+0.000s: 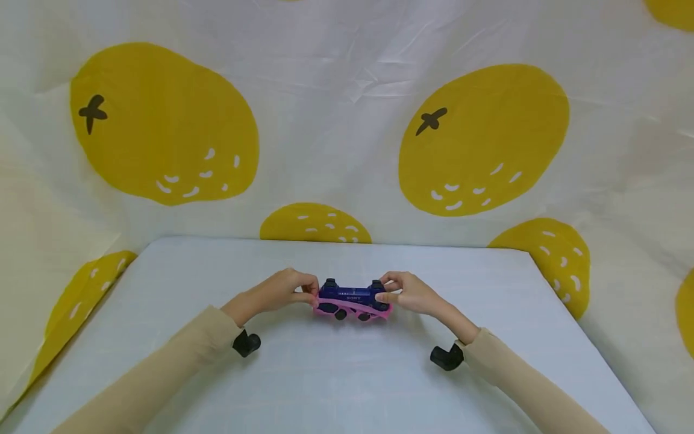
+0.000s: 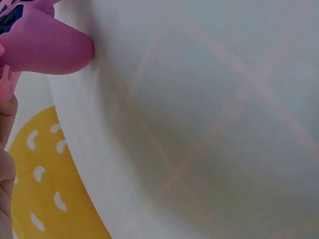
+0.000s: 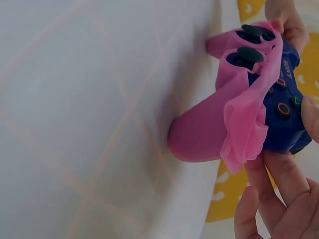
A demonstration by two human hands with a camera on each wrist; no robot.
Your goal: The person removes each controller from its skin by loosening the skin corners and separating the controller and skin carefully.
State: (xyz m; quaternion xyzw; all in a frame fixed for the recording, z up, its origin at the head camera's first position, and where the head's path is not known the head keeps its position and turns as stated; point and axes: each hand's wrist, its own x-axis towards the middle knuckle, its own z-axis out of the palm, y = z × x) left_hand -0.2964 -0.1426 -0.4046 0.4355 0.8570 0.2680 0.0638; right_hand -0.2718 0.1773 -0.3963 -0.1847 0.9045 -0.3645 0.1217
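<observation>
A dark blue game controller (image 1: 347, 293) stands propped over the table in the head view, its top edge marked SONY. Stretched around its lower part is a pink rubbery cover (image 3: 202, 127), which wraps the grips and bunches in loose folds at the right side. My left hand (image 1: 279, 289) pinches the cover at the controller's left end; its fingers (image 2: 6, 174) barely show in the left wrist view. With the thumb on the button face and fingers beneath, my right hand (image 1: 414, 293) holds the controller's right end. Both thumbsticks poke through the cover.
The white table (image 1: 347, 374) has a faint line pattern. Behind it hangs a pale cloth (image 1: 325, 120) printed with large yellow fruit. A black wrist mount, left (image 1: 246, 343) and right (image 1: 447, 357), sits at each sleeve end.
</observation>
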